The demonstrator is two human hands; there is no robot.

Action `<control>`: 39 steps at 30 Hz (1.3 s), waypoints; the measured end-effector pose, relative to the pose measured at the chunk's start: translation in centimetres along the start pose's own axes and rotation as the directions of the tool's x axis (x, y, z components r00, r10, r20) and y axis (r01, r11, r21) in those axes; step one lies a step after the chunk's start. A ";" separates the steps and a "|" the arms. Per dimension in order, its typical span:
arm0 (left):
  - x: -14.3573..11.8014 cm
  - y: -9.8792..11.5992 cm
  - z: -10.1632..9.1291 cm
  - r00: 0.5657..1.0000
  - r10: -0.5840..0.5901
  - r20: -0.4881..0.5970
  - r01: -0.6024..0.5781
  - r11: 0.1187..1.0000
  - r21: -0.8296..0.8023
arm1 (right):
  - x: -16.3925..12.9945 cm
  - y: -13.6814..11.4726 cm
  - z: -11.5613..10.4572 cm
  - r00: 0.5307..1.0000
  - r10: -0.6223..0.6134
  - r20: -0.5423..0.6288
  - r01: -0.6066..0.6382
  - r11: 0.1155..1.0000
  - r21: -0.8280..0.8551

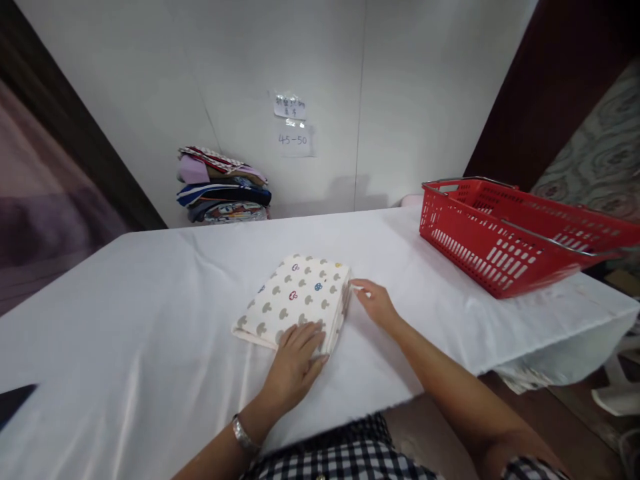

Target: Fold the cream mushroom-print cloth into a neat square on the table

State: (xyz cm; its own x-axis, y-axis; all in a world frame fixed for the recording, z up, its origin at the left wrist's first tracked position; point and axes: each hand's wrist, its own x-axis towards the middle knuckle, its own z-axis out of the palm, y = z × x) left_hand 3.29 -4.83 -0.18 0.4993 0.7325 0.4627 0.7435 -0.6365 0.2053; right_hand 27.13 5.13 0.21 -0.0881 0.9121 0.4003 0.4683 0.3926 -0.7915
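A folded white cloth (295, 293), printed with grey mushroom-like shapes and a few coloured ones, lies on the white-covered table (165, 320) in front of me. My left hand (297, 363) rests flat on its near edge, fingers stretched out over the print and the thumb by the near right corner. At the far right corner, my right hand (377, 303) has thumb and fingers closed on a small bit of the cloth's edge. The layered folds show along the right side. Whether the cloth is a garment or a sheet cannot be told.
A red plastic basket (480, 247) with metal handles stands at the table's right end. Against the wall at the back left is a stack of folded fabrics (225, 190). Paper labels (295, 140) are taped to the wall. A dark flat object (15, 403) lies at the left edge.
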 end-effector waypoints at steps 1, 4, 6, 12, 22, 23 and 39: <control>-0.1 0.1 0.2 1.000 0.007 0.022 -0.007 1.000 0.022 | 1.4 0.8 -0.3 0.989 0.141 -0.035 -0.140 0.990 0.027; -0.5 0.1 0.7 0.998 0.015 0.062 -0.020 0.997 0.076 | 4.8 2.4 -0.3 0.931 0.362 -0.050 -0.362 0.932 0.017; -0.6 0.0 0.9 0.997 0.022 0.072 -0.029 0.995 0.098 | 6.3 2.8 0.3 0.915 0.401 -0.043 -0.402 0.916 -0.010; -0.7 -0.5 1.1 0.995 0.032 0.093 -0.043 0.992 0.116 | 8.8 3.1 2.8 0.900 0.436 -0.029 -0.436 0.893 -0.115; -0.7 0.0 0.7 0.994 0.022 0.104 -0.029 0.997 0.069 | 8.8 4.8 3.9 0.915 0.401 -0.044 -0.403 0.912 -0.079; -0.5 0.2 0.4 0.995 0.013 0.100 -0.018 0.998 0.052 | 8.7 4.9 3.7 0.917 0.396 -0.036 -0.398 0.916 -0.057; 15.4 -0.8 2.8 0.879 -0.436 0.193 0.436 0.899 0.045 | 5.3 3.7 2.6 0.827 0.555 0.086 -0.561 0.807 0.186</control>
State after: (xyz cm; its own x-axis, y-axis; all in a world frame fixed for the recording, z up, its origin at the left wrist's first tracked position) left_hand 11.61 7.65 4.41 0.2005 0.9680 0.1508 0.9061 -0.2417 0.3471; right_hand 26.12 11.72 -1.82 0.1113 0.9826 -0.1485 0.2640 -0.1733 -0.9488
